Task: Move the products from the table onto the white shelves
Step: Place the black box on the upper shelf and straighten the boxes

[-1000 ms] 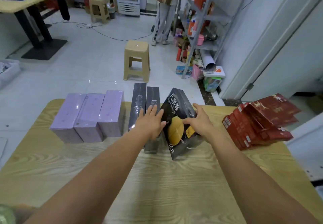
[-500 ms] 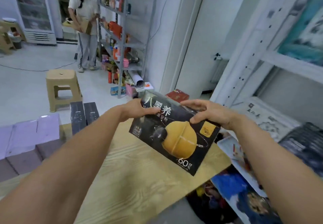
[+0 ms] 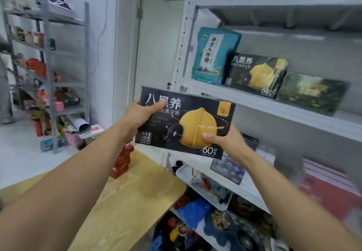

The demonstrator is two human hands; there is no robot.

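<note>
I hold a black box (image 3: 195,117) with a yellow fruit picture and white lettering in the air, in front of the white shelves (image 3: 254,104). My left hand (image 3: 141,113) grips its upper left corner, thumb across the front. My right hand (image 3: 225,139) grips its lower right edge, thumb on the yellow picture. On the shelf just behind stand two matching black boxes (image 3: 256,74) beside a teal pouch (image 3: 213,57). The box I hold is level with that shelf's front edge, left of those boxes.
The wooden table (image 3: 127,198) lies below left, with a stack of red boxes (image 3: 122,160) at its far edge. Lower white shelves hold a white tray (image 3: 188,174), bags and mixed goods. A grey rack (image 3: 49,74) with products stands at the left wall.
The box has risen from above the table to shelf height and turned level. My view swung right toward the white shelves. My right hand shifted from the box's top edge to its lower right.
</note>
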